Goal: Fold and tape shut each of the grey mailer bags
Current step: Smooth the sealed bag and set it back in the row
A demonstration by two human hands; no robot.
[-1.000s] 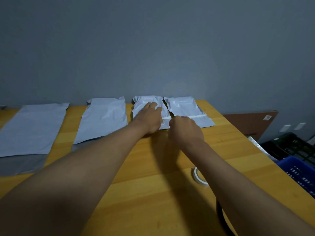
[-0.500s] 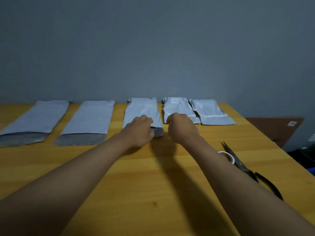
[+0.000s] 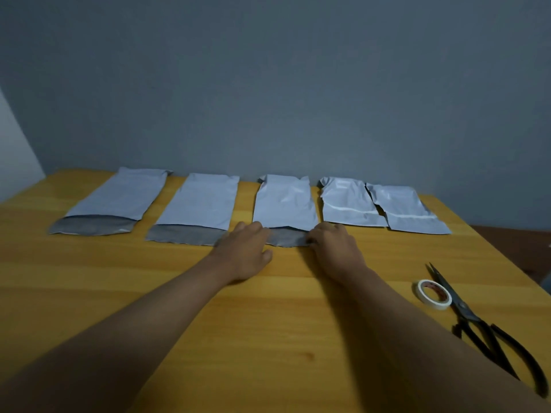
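Note:
Several grey mailer bags lie in a row along the far edge of the wooden table. The two on the right (image 3: 348, 205) (image 3: 407, 211) are folded shorter, each with a pale strip across it. The middle bag (image 3: 284, 204) lies flat with its dark flap (image 3: 287, 237) toward me. My left hand (image 3: 246, 251) rests at the flap's left corner, fingers on it. My right hand (image 3: 334, 245) pinches the flap's right corner. Two more unfolded bags (image 3: 198, 205) (image 3: 119, 196) lie to the left with dark flaps open.
A white tape roll (image 3: 433, 294) lies on the table (image 3: 89, 293) at the right, with black scissors (image 3: 477, 320) beside it, blades pointing away. A grey wall stands right behind the bags. The table's right edge runs diagonally past the scissors.
My view swung left. Both hands left the folded fourth bag and came to the middle bag's dark flap, now at its two corners.

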